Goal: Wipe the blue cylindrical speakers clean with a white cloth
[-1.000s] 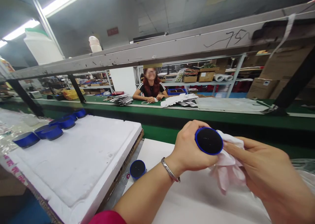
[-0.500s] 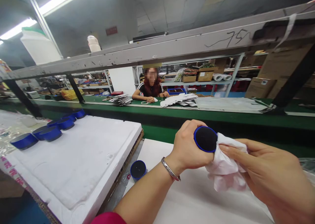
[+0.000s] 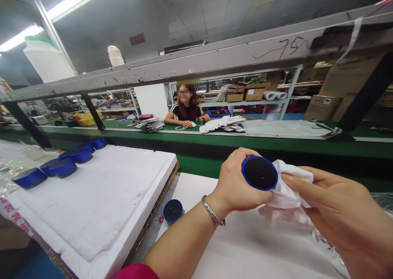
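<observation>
My left hand [image 3: 236, 185] is wrapped round a blue round speaker [image 3: 259, 173], its black mesh face turned towards me. A silver bracelet sits on that wrist. My right hand [image 3: 334, 213] pinches a crumpled white cloth [image 3: 287, 199] and presses it against the speaker's right side. Both hands hover over a white sheet [image 3: 245, 246] on the bench. Another blue speaker [image 3: 172, 211] stands on the bench below my left forearm.
A white foam slab [image 3: 98, 197] lies at the left with several blue speakers [image 3: 61, 167] along its far edge. Beyond runs a green conveyor [image 3: 215, 144] under a grey shelf beam [image 3: 196, 62]. A person [image 3: 187, 109] sits across it beside paper stacks [image 3: 224, 124].
The cloth in my right hand has slid round the speaker's right side, and the speaker has turned slightly. The person opposite has turned their head. The view has shifted a little.
</observation>
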`<state>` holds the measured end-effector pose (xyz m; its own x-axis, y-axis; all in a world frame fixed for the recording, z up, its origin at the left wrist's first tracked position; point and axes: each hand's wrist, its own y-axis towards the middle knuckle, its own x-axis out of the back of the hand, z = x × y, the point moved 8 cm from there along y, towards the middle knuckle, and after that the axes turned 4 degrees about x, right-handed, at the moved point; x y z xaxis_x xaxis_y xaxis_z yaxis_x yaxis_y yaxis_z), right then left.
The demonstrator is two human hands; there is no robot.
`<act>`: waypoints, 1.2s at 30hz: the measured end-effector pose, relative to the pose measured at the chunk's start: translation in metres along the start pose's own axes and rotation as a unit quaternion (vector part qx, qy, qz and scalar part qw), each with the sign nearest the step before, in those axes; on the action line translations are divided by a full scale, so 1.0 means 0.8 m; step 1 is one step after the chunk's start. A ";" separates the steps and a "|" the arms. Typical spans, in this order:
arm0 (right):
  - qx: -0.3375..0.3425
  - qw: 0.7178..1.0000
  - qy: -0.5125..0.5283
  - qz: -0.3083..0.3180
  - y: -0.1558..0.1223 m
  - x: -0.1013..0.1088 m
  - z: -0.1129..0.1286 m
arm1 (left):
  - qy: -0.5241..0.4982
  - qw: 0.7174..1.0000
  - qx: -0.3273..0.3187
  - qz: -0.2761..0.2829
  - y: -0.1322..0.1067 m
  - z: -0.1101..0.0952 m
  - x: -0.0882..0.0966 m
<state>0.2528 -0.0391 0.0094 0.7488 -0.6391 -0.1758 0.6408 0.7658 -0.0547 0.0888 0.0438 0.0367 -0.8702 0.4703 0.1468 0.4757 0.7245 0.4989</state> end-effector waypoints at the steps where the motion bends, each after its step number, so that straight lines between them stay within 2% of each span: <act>1: -0.005 1.000 0.000 0.011 -0.001 0.001 0.000 | -0.002 1.000 0.008 -0.001 0.001 0.001 0.001; 4: -0.009 0.999 -0.027 0.033 -0.004 0.003 -0.002 | -0.003 1.000 0.019 -0.004 0.001 0.001 0.000; 7: 0.005 0.998 -0.051 0.024 -0.007 0.000 -0.001 | -0.001 1.000 0.012 -0.013 0.001 -0.002 0.002; 11: -0.007 0.999 -0.020 0.033 -0.006 -0.004 -0.004 | -0.003 1.000 0.006 -0.018 0.001 -0.003 0.002; 13: -0.014 0.998 -0.012 0.059 0.001 0.002 -0.009 | -0.006 1.000 0.005 -0.009 0.001 -0.003 0.000; 17: -0.011 0.987 -0.025 0.156 0.014 0.011 -0.025 | 0.007 1.000 0.005 -0.007 0.001 -0.004 -0.001; 19: -0.014 0.985 -0.029 0.167 0.014 0.014 -0.032 | 0.018 1.000 0.001 -0.006 0.002 -0.004 0.000; 22: 0.003 0.993 -0.029 0.118 0.003 0.011 -0.028 | 0.037 0.999 -0.014 0.002 0.002 -0.005 0.001; 26: 0.075 0.996 -0.030 0.026 -0.015 0.002 0.000 | 0.079 0.996 -0.027 -0.006 0.002 -0.004 0.002; 29: 0.061 0.997 -0.034 -0.039 -0.013 0.009 0.009 | 0.089 0.996 -0.025 0.005 0.000 -0.003 -0.005; 32: 0.050 0.997 -0.035 -0.045 -0.005 0.016 0.010 | 0.081 0.996 -0.014 0.022 -0.003 0.000 -0.012; 36: 0.009 0.999 -0.045 0.014 0.006 0.020 -0.010 | 0.068 0.998 -0.001 0.017 -0.003 0.002 -0.011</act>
<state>0.2663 -0.0451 -0.0013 0.7778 -0.6224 -0.0876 0.6221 0.7822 -0.0343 0.0953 0.0390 0.0327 -0.8631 0.4220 0.2774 0.5048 0.7085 0.4932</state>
